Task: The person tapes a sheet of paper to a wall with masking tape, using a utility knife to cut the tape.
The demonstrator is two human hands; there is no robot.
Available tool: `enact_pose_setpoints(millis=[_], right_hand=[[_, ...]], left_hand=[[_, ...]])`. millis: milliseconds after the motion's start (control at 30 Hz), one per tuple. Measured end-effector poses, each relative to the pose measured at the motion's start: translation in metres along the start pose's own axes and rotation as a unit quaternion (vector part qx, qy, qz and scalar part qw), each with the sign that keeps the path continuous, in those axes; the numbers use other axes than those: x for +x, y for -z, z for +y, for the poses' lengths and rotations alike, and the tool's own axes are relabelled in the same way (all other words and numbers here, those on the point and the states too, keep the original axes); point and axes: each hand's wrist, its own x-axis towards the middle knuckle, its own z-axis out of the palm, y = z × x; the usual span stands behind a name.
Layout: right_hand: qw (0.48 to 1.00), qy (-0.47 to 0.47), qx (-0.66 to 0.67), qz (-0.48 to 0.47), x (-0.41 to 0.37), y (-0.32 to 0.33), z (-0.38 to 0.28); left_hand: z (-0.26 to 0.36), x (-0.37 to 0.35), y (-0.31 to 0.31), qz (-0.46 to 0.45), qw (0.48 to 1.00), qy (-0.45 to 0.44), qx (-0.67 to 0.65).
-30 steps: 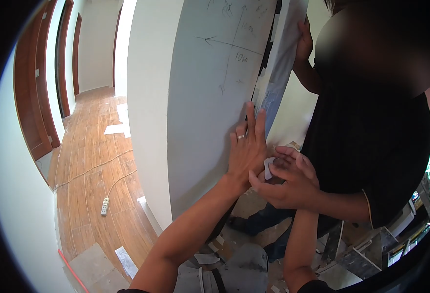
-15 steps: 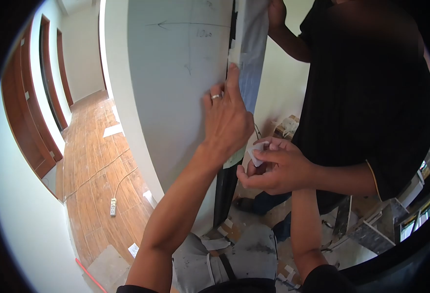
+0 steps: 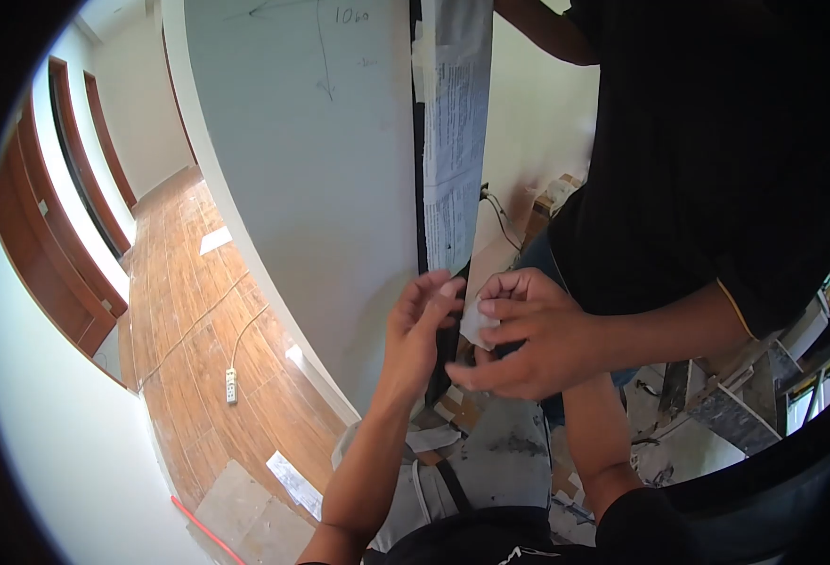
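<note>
In the head view, the person's left hand (image 3: 415, 325) is raised before the lower right part of a grey panel (image 3: 302, 179). Its fingers are bent loosely, with the thumb tip close to them; I cannot tell if this grip has something thin in it. The right forearm (image 3: 596, 428) goes up behind the co-worker's hand (image 3: 552, 344), which covers most of the right hand, so the state of the right grip cannot be told. A small white piece (image 3: 476, 325) is at the fingers of these overlapping hands, just beside the left hand; whose fingers grasp it is not clear.

Above the hands, a printed covering (image 3: 455, 122) runs along the panel's edge, beside a black strip (image 3: 420, 188). The panel carries drawn arrows and handwritten figures. On the left, a power strip (image 3: 231, 386) lies on the wood-look floor (image 3: 184, 320), well apart from the hands.
</note>
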Motion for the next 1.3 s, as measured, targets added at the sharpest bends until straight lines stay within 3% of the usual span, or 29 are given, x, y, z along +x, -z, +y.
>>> enact_pose_setpoints(millis=[67, 100, 167, 367, 500, 600, 667, 767, 800, 867, 900, 967, 1067, 1133, 1167, 1300], right_hand=[[0.986, 0.042, -0.147, 0.066, 0.004, 0.005, 0.013], [0.987, 0.035, -0.143, 0.066, 0.008, 0.008, 0.021], [0.951, 0.182, -0.150, 0.199, 0.018, 0.013, 0.036], [0.916, 0.225, -0.219, 0.249, 0.022, -0.003, 0.049], [0.915, 0.207, -0.229, 0.260, 0.018, -0.006, 0.053], [0.910, 0.245, -0.199, 0.269, 0.016, -0.007, 0.056], [0.876, 0.275, -0.180, 0.352, 0.009, -0.018, 0.045], [0.888, 0.276, -0.252, 0.267, 0.000, -0.013, 0.037], [0.889, 0.274, -0.250, 0.269, -0.001, -0.016, 0.035], [0.826, 0.289, -0.437, 0.207, 0.001, -0.020, 0.030], [0.827, 0.288, -0.435, 0.209, 0.003, -0.020, 0.029], [0.862, 0.141, -0.451, 0.180, 0.005, -0.019, 0.027], [0.909, 0.086, -0.377, 0.155, 0.006, -0.004, 0.036], [0.910, 0.090, -0.372, 0.158, 0.003, 0.000, 0.039], [0.912, 0.095, -0.365, 0.163, 0.002, 0.000, 0.043], [0.927, 0.100, -0.303, 0.196, 0.003, 0.007, 0.064]], left_hand=[[-0.013, -0.009, 0.006, -0.006, 0.997, 0.064, -0.033], [-0.020, -0.013, 0.009, -0.011, 0.996, 0.075, -0.044], [-0.027, -0.018, 0.011, -0.013, 0.994, 0.089, -0.057], [-0.036, -0.019, 0.011, 0.007, 0.991, 0.107, -0.082], [-0.044, -0.018, 0.015, 0.001, 0.995, 0.082, -0.063], [-0.045, -0.018, 0.016, 0.004, 0.994, 0.089, -0.070], [-0.044, -0.019, 0.017, 0.012, 0.992, 0.096, -0.083], [-0.037, -0.019, 0.015, 0.025, 0.994, 0.096, -0.037], [-0.035, -0.019, 0.015, 0.016, 0.995, 0.094, 0.034], [-0.030, -0.018, 0.013, 0.005, 0.990, 0.094, 0.107], [-0.027, -0.017, 0.012, -0.017, 0.982, 0.068, 0.175], [-0.022, -0.017, 0.011, -0.042, 0.968, 0.044, 0.244], [-0.013, -0.016, 0.013, -0.083, 0.965, 0.042, 0.246], [-0.004, -0.016, 0.015, -0.093, 0.946, 0.056, 0.305], [-0.008, -0.016, 0.017, -0.092, 0.946, 0.058, 0.304], [-0.036, -0.015, 0.027, -0.049, 0.988, 0.108, 0.103]])
